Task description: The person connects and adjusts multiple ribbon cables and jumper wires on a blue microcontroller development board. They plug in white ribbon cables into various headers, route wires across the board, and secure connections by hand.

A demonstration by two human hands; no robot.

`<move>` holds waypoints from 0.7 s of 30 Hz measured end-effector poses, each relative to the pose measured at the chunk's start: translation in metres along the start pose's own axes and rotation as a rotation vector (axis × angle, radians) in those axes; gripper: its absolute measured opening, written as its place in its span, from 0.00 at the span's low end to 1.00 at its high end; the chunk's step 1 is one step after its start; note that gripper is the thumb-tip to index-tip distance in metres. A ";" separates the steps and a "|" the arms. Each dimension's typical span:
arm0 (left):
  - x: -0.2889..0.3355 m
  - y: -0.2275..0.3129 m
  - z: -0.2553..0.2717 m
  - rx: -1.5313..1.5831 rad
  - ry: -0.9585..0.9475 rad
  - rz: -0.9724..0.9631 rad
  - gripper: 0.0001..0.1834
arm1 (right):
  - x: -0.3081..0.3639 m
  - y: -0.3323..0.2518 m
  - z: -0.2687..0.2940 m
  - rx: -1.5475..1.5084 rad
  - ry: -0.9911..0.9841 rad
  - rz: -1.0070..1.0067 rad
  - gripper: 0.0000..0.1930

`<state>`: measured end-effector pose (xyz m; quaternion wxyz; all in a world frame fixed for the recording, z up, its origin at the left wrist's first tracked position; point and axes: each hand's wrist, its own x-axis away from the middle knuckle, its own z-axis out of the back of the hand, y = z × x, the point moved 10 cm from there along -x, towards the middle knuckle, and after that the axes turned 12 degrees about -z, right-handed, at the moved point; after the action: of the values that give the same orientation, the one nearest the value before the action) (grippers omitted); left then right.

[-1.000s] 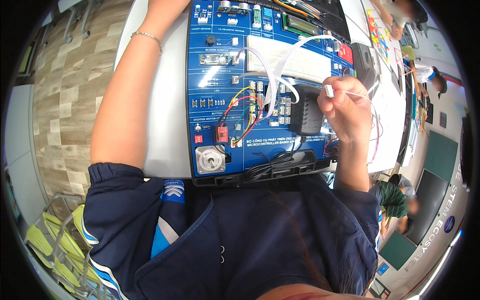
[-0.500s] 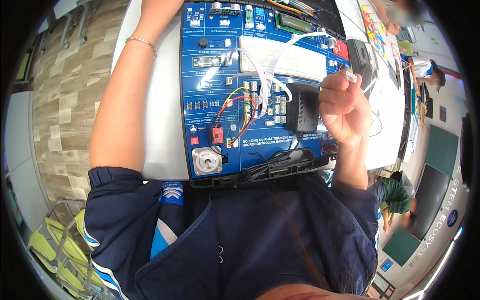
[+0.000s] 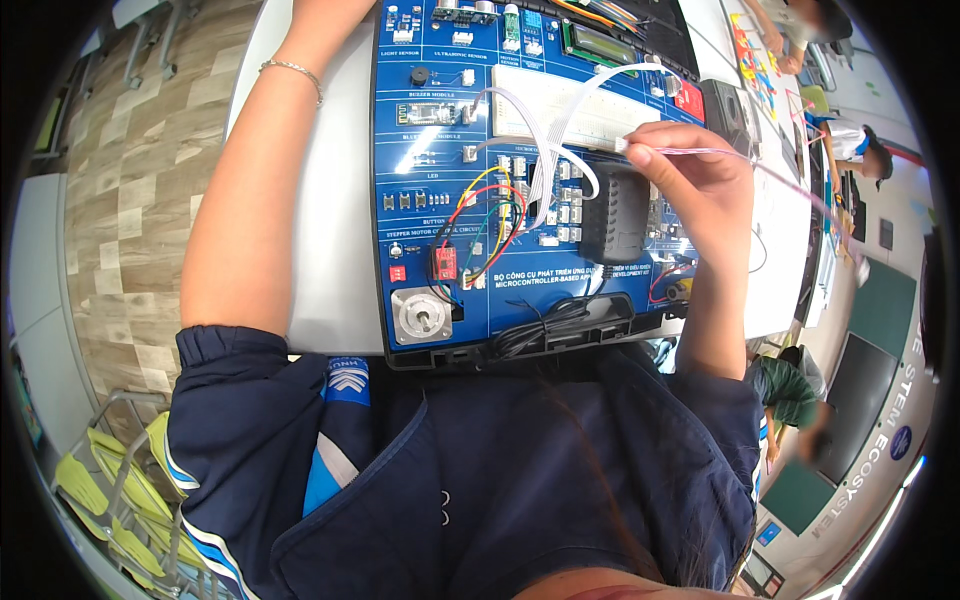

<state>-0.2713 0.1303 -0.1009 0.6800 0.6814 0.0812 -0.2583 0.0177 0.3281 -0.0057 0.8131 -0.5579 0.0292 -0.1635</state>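
My right hand (image 3: 705, 170) pinches the white plug end (image 3: 622, 145) of a thin jumper cable (image 3: 715, 152) between thumb and fingers. The cable's pinkish-purple wires run off to the right, toward a blurred white plug at the far end. Just below the pinched plug lies a black power adapter (image 3: 612, 215), on a blue microcontroller kit board (image 3: 560, 285). A white breadboard (image 3: 560, 110) is directly left of the plug. My left hand (image 3: 330, 22) reaches past the board's far left corner; its fingers are cut off by the picture's upper edge.
White ribbon cables (image 3: 545, 150) arch over the board's middle. Coloured wires (image 3: 490, 195) loop near a stepper motor (image 3: 422, 316). A coiled black cord (image 3: 530, 335) lies at the case's near edge, on a white table (image 3: 325, 230). Other people sit off to the right.
My right hand has turned and moved left, bringing the plug toward the breadboard; the cable's wires now stretch out to the right. The board has shifted slightly right and up in view.
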 end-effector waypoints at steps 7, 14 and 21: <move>0.001 0.001 -0.001 0.001 0.005 0.023 0.10 | -0.008 -0.009 -0.019 0.314 -0.109 0.003 0.07; 0.002 0.003 0.001 0.023 0.005 0.044 0.10 | -0.009 -0.002 -0.013 -0.048 -0.102 -0.101 0.10; 0.003 0.003 -0.007 0.038 -0.004 0.060 0.11 | -0.008 0.019 -0.010 -0.560 -0.252 -0.315 0.19</move>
<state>-0.2657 0.1358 -0.1001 0.6745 0.6958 0.0544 -0.2408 0.0127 0.3272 -0.0285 0.5903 -0.7730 -0.1141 -0.2024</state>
